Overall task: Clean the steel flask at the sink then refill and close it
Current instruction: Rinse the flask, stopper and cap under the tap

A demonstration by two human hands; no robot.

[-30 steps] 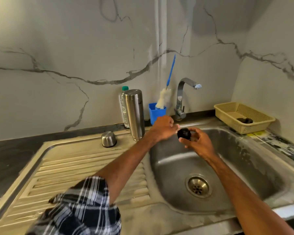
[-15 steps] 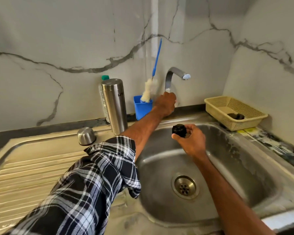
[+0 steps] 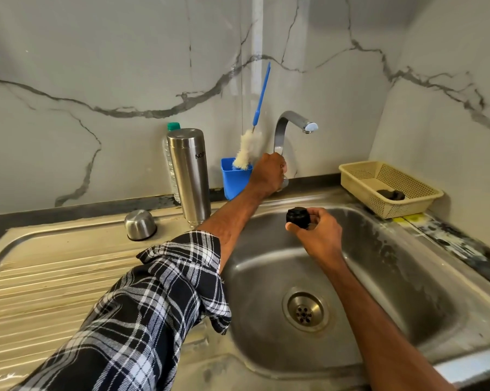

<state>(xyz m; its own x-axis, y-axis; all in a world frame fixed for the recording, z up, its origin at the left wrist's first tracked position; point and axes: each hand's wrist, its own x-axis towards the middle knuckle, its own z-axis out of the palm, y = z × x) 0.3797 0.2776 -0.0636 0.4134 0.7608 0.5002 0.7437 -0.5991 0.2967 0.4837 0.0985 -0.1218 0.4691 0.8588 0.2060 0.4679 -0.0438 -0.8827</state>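
So the left hand (image 3: 267, 174) was curled round the tap (image 3: 287, 122) at the sink's (image 3: 393, 263) back edge, and the right hand (image 3: 320, 235) pinched the black stopper (image 3: 297, 217) over the bowl. The flask (image 3: 190, 176) stood by that edge, left of both.

Black-and-white plaid shirt sleeve (image 3: 142, 314) on left arm, cuff rolled back near elbow

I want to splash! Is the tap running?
Off, it seems: no water falls from the tap. The left hand grips its base.
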